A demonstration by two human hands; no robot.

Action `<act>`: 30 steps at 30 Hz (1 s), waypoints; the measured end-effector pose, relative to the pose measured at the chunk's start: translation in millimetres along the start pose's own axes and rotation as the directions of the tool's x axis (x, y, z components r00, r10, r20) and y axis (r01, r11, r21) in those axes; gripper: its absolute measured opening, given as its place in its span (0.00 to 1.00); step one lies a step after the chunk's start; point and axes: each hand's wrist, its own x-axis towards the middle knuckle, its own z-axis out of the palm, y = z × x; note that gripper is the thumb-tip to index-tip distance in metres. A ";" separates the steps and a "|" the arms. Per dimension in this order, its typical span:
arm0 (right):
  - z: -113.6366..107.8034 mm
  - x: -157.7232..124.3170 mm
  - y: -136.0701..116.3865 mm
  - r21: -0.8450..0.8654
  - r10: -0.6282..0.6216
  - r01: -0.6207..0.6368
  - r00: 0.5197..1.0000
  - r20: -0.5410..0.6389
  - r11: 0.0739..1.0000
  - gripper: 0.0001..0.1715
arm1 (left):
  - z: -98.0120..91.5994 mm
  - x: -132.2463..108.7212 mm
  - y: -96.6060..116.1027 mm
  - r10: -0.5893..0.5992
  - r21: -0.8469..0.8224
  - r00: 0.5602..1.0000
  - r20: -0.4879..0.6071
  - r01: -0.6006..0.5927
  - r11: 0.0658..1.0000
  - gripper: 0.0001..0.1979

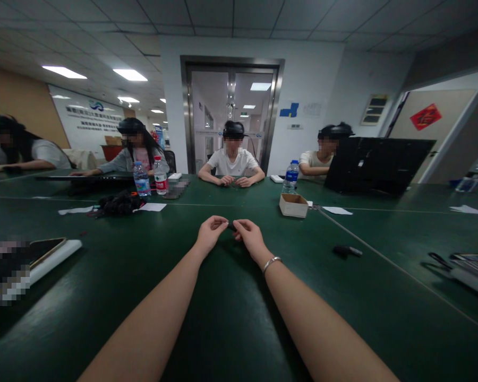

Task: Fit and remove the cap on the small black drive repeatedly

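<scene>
- Head camera view: both forearms are seen stretched forward over the dark green table (231, 318), with the hands brought together near its middle.
- A small dark object (231, 227) is held between the two hands, just above the table; what it is cannot be told.
- The left hand (210, 232) is curled, and its grip is closed on the object's left end with thumb and fingertips.
- The right hand (250, 237) is pinched likewise, its grip closed on the object's right end; a silver bracelet (271, 261) is worn at that wrist.
- A small cardboard box (293, 205) is set beyond the right hand, well apart from it.
- A black pen-like item (346, 250) is laid on the table to the right of the hands.
- A black tangled bundle (117, 204) and water bottles (142, 179) are placed further off to the left.
- Four other people are seated at the far side, one with joined hands (233, 181) rested on the table.
- An open laptop (376, 164) is stood at the far right.
</scene>
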 end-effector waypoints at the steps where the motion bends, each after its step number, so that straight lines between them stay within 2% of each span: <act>1: -0.5 0.0 -0.7 0.009 0.000 0.000 1.000 -0.006 1.000 0.21 | 0.5 -0.3 0.6 0.014 -0.012 1.000 0.018 -0.014 1.000 0.14; 4: -0.9 -0.4 -2.1 0.026 -0.005 0.005 1.000 -0.015 1.000 0.22 | 2.0 -1.1 2.2 0.013 -0.019 1.000 0.004 -0.013 1.000 0.17; 6: -0.5 -1.0 -2.5 0.021 0.000 0.000 1.000 -0.011 1.000 0.22 | 3.0 -1.6 3.0 -0.047 0.014 0.999 -0.023 0.048 0.999 0.19; 10: 0.1 -1.7 -2.9 0.008 0.010 -0.010 1.000 0.000 1.000 0.21 | 4.3 -2.1 2.0 -0.175 0.101 0.984 -0.027 0.177 0.979 0.16; 15: 0.0 -0.7 -1.7 0.002 0.011 -0.011 1.000 -0.028 1.000 0.22 | 3.8 -2.6 1.1 -0.081 0.120 0.997 0.015 0.078 0.990 0.12; 18: -0.3 0.0 -1.0 0.004 0.000 0.000 0.999 -0.044 1.000 0.23 | 3.2 -3.0 1.9 -0.024 0.111 0.999 0.033 0.020 0.994 0.14; 21: -0.4 0.0 -0.8 -0.002 0.000 0.000 0.999 -0.036 1.000 0.22 | 2.4 -2.5 -1.4 -0.092 0.145 0.996 -0.010 0.092 0.985 0.17; 24: -0.6 -0.8 -1.3 0.001 0.009 -0.009 0.999 -0.033 1.000 0.22 | 0.6 -0.3 -9.1 -0.173 0.278 0.983 -0.069 0.185 0.943 0.20; 27: -0.7 -1.8 -2.4 0.010 0.010 -0.010 0.999 -0.035 1.000 0.21 | -1.0 2.0 -15.0 -0.135 0.394 0.988 -0.077 0.155 0.906 0.22; 30: -0.8 -2.5 -4.0 0.017 0.009 -0.008 0.999 -0.043 1.000 0.21 | -1.4 2.9 -15.9 -0.084 0.334 0.995 -0.059 0.099 0.937 0.16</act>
